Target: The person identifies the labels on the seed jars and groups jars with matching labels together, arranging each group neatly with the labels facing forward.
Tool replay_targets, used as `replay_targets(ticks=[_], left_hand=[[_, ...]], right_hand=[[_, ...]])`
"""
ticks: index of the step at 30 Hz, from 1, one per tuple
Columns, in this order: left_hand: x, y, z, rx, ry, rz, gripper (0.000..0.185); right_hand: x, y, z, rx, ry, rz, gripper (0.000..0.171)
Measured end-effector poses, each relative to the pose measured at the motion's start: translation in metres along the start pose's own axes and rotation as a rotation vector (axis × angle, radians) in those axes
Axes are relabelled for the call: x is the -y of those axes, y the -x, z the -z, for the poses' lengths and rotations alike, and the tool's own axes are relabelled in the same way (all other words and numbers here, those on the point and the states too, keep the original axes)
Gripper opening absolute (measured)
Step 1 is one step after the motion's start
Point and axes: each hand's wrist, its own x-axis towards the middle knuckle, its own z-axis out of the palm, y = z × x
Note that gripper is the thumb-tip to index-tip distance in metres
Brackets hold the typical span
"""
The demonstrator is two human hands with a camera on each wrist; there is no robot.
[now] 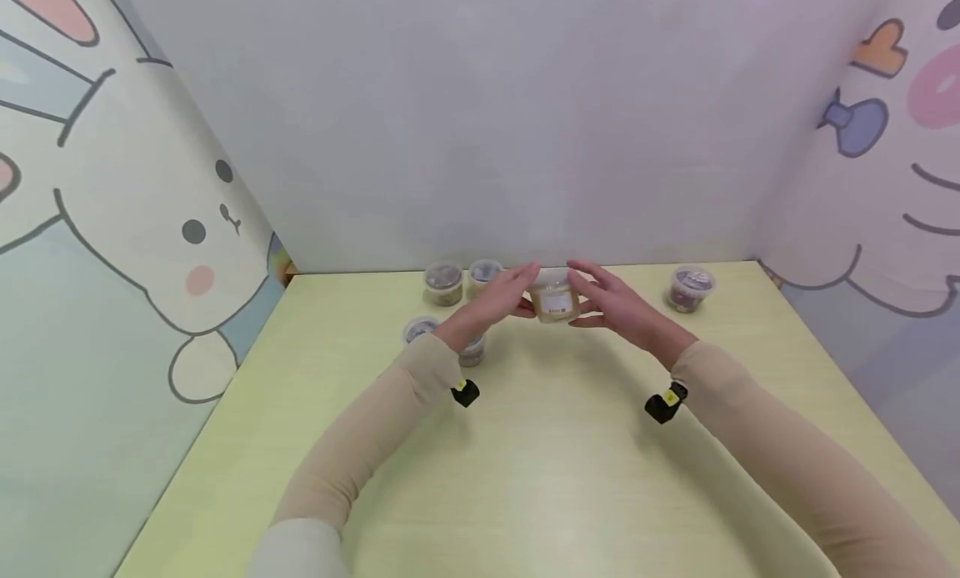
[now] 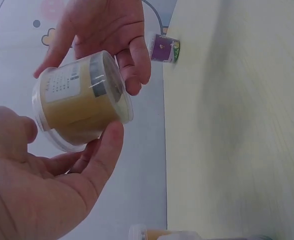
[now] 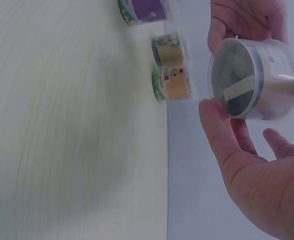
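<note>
Between my two hands is a clear plastic tub with yellowish-brown contents and a white printed label, held up above the table near its back edge. My left hand grips one side, thumb and fingers spread around the tub in the left wrist view. From the other side my right hand holds it with fingertips at both ends. In the right wrist view, one round end of the tub faces the camera, with a pale strip on it, and the right hand lies below.
Several similar lidded tubs stand left of the hands, including one at the back and one partly behind the left forearm. Another tub with a purple label stands at the back right. A pale wall rises behind the table.
</note>
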Motion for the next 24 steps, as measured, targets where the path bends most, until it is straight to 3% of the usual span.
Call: replay_targets(ticks=[9,13,24], left_hand=[[0.009,0.008,0.013,-0.017,-0.051,-0.062,0.076],[0.013,0.011,0.017,-0.024,-0.092,-0.057,0.087],[0.015,0.014,0.023,-0.015,-0.082,-0.094,0.064]], right_hand=[[-0.003,-0.012,-0.019,-0.027,-0.101,-0.011,0.072],[-0.006,-0.015,-0.024,-0.003,-0.085,0.009,0.07],[-0.007,-0.016,-0.029,0.028,-0.095,0.057,0.061]])
